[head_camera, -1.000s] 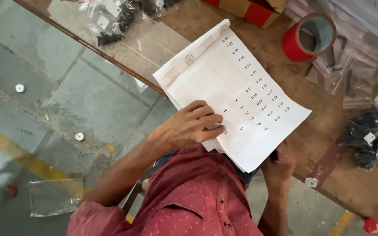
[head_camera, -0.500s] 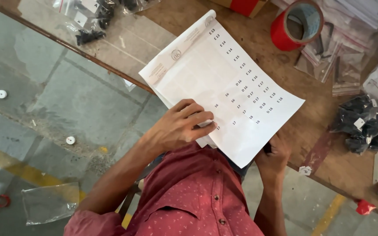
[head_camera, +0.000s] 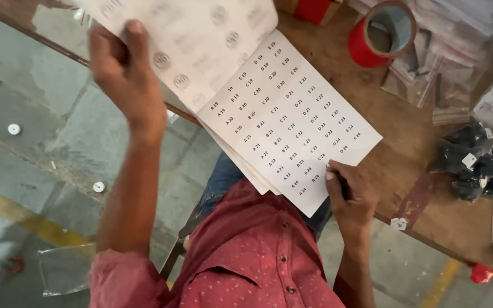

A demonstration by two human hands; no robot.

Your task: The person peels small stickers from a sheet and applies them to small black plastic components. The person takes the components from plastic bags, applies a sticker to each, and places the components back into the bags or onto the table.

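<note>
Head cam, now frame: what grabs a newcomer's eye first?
The white printed sheet covered in rows of short codes, lying mid-frame over the wooden table edge. The left hand lifts a page up and back at top left, while the right hand rests at the sheet's lower right corner with a dark pen. A red tape roll stands out at top right.
</note>
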